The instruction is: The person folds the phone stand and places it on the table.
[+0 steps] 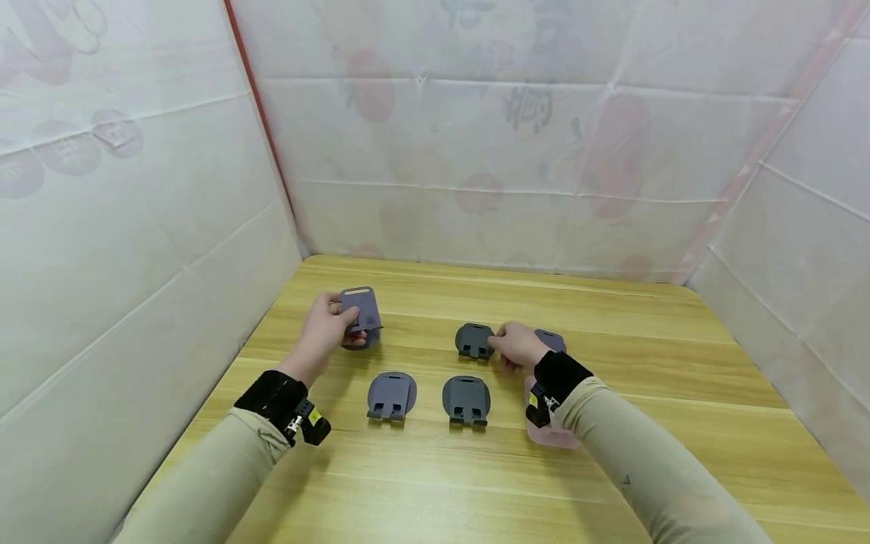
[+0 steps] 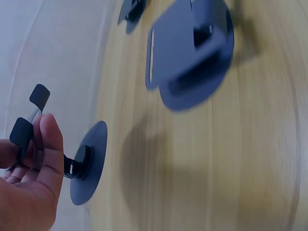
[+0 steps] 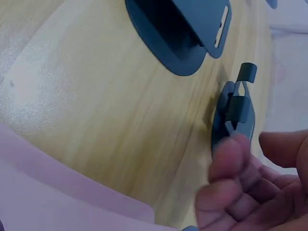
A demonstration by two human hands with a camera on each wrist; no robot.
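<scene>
Left hand: left hand (image 1: 325, 326) gripped the raised plate of the far-left stand (image 1: 361, 311), fingers curled round its upper edge; in the left wrist view the fingers (image 2: 45, 144) pinched the plate with the round base (image 2: 89, 163) on the desk.
Right hand: right hand (image 1: 518, 346) pinched the edge of the dark stand (image 1: 473, 340) at far centre; the fingers (image 3: 226, 159) were at its rim.
Behind right hand: a bluish stand (image 1: 552, 339), mostly hidden by the hand.
Near row: two folded stands lay flat, well apart from the hands, one on the left (image 1: 391, 395), one at centre (image 1: 466, 399).
Under right wrist: pink piece (image 1: 552, 432), partly covered by the sleeve; kind not told.
Desk: wooden desk (image 1: 612, 363), white sheeted walls (image 1: 102, 227) on three sides.
</scene>
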